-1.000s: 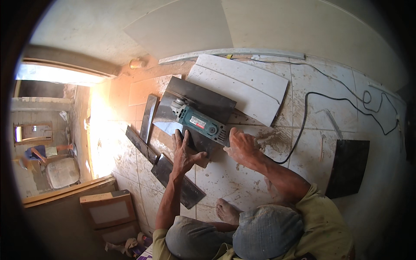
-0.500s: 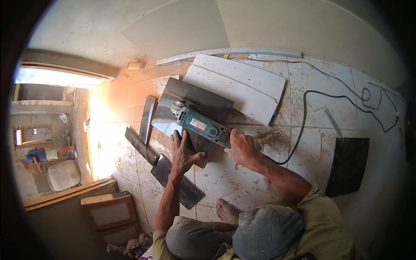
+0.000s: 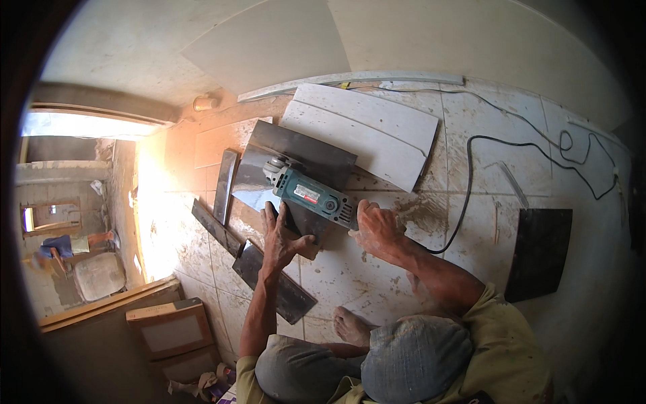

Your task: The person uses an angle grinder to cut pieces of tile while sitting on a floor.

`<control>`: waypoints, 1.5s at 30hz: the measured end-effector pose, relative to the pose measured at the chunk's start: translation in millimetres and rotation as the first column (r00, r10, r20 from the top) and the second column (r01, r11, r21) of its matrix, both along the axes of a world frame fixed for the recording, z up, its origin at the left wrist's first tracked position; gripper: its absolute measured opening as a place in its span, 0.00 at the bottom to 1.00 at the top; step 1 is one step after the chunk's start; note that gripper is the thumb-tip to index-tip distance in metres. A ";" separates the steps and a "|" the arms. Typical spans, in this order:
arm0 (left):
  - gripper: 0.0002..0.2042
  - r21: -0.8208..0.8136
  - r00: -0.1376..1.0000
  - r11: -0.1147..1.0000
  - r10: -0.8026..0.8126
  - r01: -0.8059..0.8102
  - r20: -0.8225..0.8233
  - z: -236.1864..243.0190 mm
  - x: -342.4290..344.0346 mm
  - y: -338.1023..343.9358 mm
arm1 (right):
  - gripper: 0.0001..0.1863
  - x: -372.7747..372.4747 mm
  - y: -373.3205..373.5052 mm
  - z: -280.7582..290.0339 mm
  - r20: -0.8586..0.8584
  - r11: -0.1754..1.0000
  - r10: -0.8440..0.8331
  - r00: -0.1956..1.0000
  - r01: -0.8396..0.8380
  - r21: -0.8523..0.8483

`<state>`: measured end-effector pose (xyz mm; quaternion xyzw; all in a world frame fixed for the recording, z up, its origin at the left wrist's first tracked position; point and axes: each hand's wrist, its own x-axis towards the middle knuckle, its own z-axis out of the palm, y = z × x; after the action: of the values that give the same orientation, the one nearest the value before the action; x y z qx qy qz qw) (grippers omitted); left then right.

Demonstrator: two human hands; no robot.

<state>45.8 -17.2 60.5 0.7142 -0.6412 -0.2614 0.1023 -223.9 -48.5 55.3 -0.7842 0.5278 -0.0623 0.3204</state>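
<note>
A teal angle grinder [image 3: 306, 194] lies across a dark glossy tile [image 3: 296, 145], its metal head toward the tile's far left part. My right hand [image 3: 378, 225] is closed around the grinder's rear end, where the black cord leaves it. At the tile's near edge, my left hand [image 3: 279, 236] rests with fingers stretched forward and the thumb spread to the right. Its fingertips touch the tile beside the grinder's body. The cutting disc is hard to make out under the head.
White tiles [image 3: 377, 118] lie behind the dark one. Dark offcuts [image 3: 274, 283] lie left of my knees, another dark tile [image 3: 538, 254] at right. The cord [image 3: 469, 182] loops over the dirty floor. Cardboard boxes [image 3: 171, 330] stand lower left; another person [image 3: 64, 246] is beyond the doorway.
The view has shifted slightly, moving the floor scene a little left. Both hands and the grinder keep nearly the same place on the tile. The person beyond the doorway has moved an arm.
</note>
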 end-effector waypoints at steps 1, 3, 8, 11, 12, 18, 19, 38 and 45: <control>0.60 0.001 1.000 1.000 -0.002 0.002 0.000 0.0 -0.1 -0.2 | 0.26 -0.7 1.0 -1.5 -0.004 1.000 0.004 1.000 -0.004 -0.018; 0.61 -0.002 1.000 1.000 -0.004 0.004 0.000 -1.2 0.6 -0.5 | 0.26 -2.1 2.3 -2.0 -0.007 0.999 0.006 1.000 -0.006 -0.033; 0.60 -0.013 1.000 1.000 -0.021 0.021 0.009 -5.5 3.8 0.1 | 0.28 -6.5 5.3 -6.9 0.038 1.000 -0.015 0.999 0.015 0.013; 0.58 -0.021 1.000 0.999 -0.026 0.026 0.013 -5.4 3.9 0.7 | 0.27 -10.7 5.9 -0.8 0.054 0.999 -0.023 0.998 0.021 0.031; 0.57 -0.026 1.000 0.999 -0.027 0.027 0.007 -4.9 3.2 0.7 | 0.27 -12.0 6.3 0.6 0.053 0.999 -0.025 0.998 0.024 0.032; 0.57 -0.032 1.000 0.999 -0.024 0.024 0.005 -4.2 1.9 1.0 | 0.26 -17.7 8.7 7.0 0.086 0.999 -0.040 0.995 0.038 0.026; 0.57 -0.032 1.000 0.999 -0.026 0.026 0.005 -4.1 1.7 0.7 | 0.26 -17.8 9.3 6.3 0.072 0.998 -0.047 0.996 0.044 0.043; 0.60 -0.002 0.999 1.000 -0.006 0.006 -0.033 -2.0 -1.1 -0.8 | 0.24 -27.7 17.1 1.5 0.051 0.996 -0.040 0.998 0.036 0.077; 0.61 -0.011 0.999 1.000 -0.027 0.027 -0.039 -3.7 1.9 -0.7 | 0.20 -32.1 19.9 5.1 0.016 1.000 -0.016 1.000 0.016 -0.003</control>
<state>47.7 -18.0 56.8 0.6997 -0.6500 -0.2734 0.1149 -256.1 -28.7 60.4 -0.7799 0.5314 -0.0722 0.3227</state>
